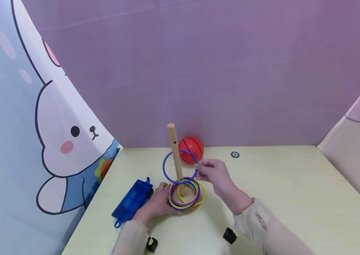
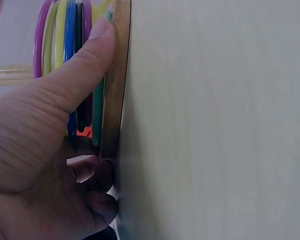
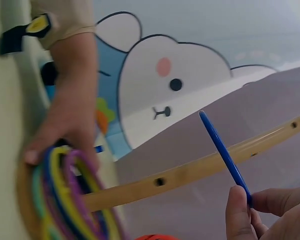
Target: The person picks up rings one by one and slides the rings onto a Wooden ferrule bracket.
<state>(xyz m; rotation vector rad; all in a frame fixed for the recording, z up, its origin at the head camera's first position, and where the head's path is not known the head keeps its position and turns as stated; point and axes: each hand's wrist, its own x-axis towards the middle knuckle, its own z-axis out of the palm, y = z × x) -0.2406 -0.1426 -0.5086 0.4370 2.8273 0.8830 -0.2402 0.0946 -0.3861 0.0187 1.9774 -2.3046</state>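
A wooden peg [image 1: 173, 140] rises from a round wooden base [image 2: 115, 100] on the table. Several colored rings [image 3: 65, 185], in purple, yellow, blue and green, lie stacked round the foot of the peg. My left hand [image 1: 158, 202] grips the base from the left side, its thumb along the rim by the lowest rings and its fingers curled beneath. Between thumb and fingertips, my right hand [image 1: 213, 174] pinches a blue ring [image 3: 222, 150] by its right edge. That ring is tilted, well above the stack, and encircles the peg in the head view.
Left of the stand lies a translucent blue case [image 1: 133, 200]. A red ball [image 1: 196, 144] with black lines sits behind the peg. A small dark disc [image 1: 235, 154] lies farther right near the back edge. A purple cloth [image 1: 218, 71] hangs behind the table.
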